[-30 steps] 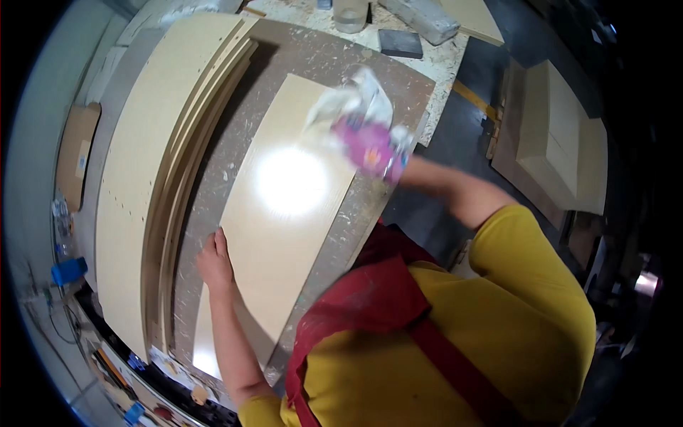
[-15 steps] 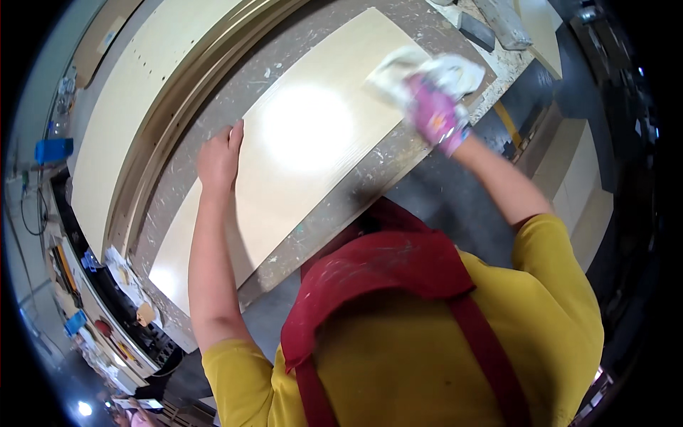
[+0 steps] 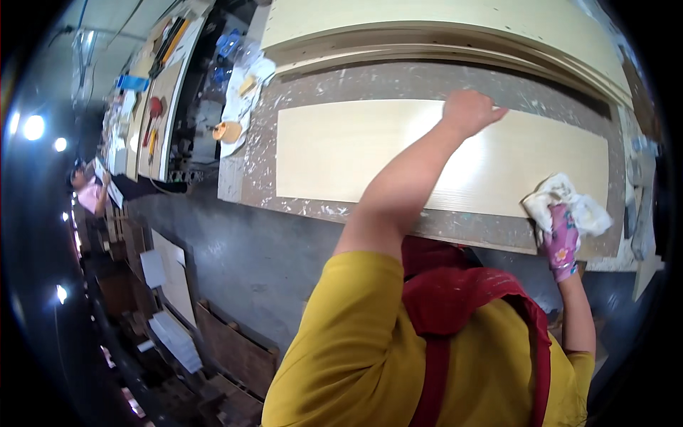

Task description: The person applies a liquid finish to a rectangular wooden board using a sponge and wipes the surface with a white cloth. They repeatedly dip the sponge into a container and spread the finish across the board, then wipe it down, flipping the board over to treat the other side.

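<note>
A long pale wooden board (image 3: 341, 153) lies flat on the paint-spattered brown worktop. My bare left hand (image 3: 471, 114) is closed over the board's far edge, right of its middle; the fingertips are partly hidden. My right hand (image 3: 561, 245), in a pink flowered glove, grips a crumpled white cloth (image 3: 557, 193). The cloth lies over the near edge close to the board's right end, and part of it hangs past that edge.
Large curved pale panels (image 3: 441, 44) stand along the worktop's far side. An orange-tan container (image 3: 227, 132) and a white rag (image 3: 238, 99) lie at its left end. Grey blocks (image 3: 642, 213) sit at the right. Another person (image 3: 91, 193) stands far left.
My view has swung round, so the board now runs nearly level across it. The gloved hand and cloth, blurred before, are now sharper and at the near right edge. My left hand still holds the far edge.
</note>
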Motion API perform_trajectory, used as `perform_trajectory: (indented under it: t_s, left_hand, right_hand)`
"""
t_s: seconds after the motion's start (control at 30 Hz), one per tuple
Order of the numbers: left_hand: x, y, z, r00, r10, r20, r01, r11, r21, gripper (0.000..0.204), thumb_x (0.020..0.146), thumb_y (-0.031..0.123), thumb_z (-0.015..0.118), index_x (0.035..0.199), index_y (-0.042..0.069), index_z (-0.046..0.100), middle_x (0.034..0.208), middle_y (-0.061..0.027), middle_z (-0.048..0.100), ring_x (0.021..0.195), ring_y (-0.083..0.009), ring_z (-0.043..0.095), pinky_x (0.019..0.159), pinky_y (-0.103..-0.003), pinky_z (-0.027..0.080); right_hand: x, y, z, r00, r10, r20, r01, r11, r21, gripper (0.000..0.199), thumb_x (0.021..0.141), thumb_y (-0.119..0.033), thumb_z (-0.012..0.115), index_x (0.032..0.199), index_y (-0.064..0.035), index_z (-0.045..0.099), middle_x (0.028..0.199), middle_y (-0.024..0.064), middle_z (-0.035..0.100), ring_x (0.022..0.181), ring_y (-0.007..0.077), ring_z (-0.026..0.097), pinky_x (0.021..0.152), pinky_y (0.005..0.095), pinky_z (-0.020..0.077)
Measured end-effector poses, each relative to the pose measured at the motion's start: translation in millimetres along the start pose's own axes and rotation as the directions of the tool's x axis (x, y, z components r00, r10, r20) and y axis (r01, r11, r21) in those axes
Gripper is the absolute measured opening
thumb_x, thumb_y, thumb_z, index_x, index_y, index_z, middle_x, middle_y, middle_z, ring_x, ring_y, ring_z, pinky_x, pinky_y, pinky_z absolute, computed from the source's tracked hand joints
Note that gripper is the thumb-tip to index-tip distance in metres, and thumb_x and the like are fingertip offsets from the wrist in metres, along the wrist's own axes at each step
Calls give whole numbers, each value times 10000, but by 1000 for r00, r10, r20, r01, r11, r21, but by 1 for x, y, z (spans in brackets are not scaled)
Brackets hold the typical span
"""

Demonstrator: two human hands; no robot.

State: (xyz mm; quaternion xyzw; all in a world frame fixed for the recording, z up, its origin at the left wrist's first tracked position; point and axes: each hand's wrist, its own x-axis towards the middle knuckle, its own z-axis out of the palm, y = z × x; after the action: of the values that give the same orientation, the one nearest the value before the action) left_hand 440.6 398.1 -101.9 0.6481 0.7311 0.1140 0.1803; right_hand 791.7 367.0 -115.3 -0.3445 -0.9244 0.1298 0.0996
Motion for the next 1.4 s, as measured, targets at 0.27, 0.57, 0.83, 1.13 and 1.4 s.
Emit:
perform_trajectory:
  t_s: [0.27, 0.57, 0.83, 1.13, 1.4]
  left_hand:
    - [8, -1, 9, 995, 96, 13, -96, 995, -7, 586, 909, 554, 426, 792, 65, 727, 820, -153, 690, 839, -316, 666, 757, -419, 532]
    - [-5, -6, -1, 922, 222, -317, -218, 975, 48, 334, 853, 381, 569, 895, 80, 709, 959, -130, 651, 997, -289, 602, 804, -401, 506]
    - [-132, -14, 7, 948, 165, -271, -137, 983, 119, 394, 852, 360, 566, 1157, 113, 605, 1233, -129, 537, 1214, -287, 457, 1023, -442, 358]
    - [-166, -22, 48, 973, -166, -159, -99, 326, -940, 193, 888, 159, 583, 1040, 49, 629, 974, -99, 636, 889, -188, 584, 736, -333, 489]
    - [-178, -23, 69, 782, 75, -619, -284, 927, -245, 468, 818, 347, 631, 1162, 34, 582, 1138, -128, 577, 1175, -290, 472, 1044, -436, 298]
  right_hand:
    - [102, -211, 57, 728, -580, 365, 520, 815, 258, 321, 741, -166, 628, 1048, -75, 603, 1024, 113, 618, 917, 312, 598, 791, 441, 484]
    - [108, -142, -17, 822, -296, 486, -99, 767, 634, 499, 738, -134, 684, 1208, -13, 565, 1101, 171, 616, 1069, 307, 572, 974, 376, 422]
    - [202, -118, -47, 983, -136, 127, 0, 685, 728, 396, 788, -72, 535, 1168, 35, 559, 1059, 113, 650, 939, 199, 625, 851, 319, 489]
    - [240, -382, 141, 150, -976, 156, 933, 192, 305, 166, 906, -194, 486, 1036, -119, 557, 867, 102, 608, 724, 287, 627, 608, 404, 523]
    - [321, -414, 136, 787, -595, 161, 526, 785, 326, 293, 831, -235, 646, 1080, -91, 593, 903, 103, 652, 780, 260, 662, 673, 379, 535]
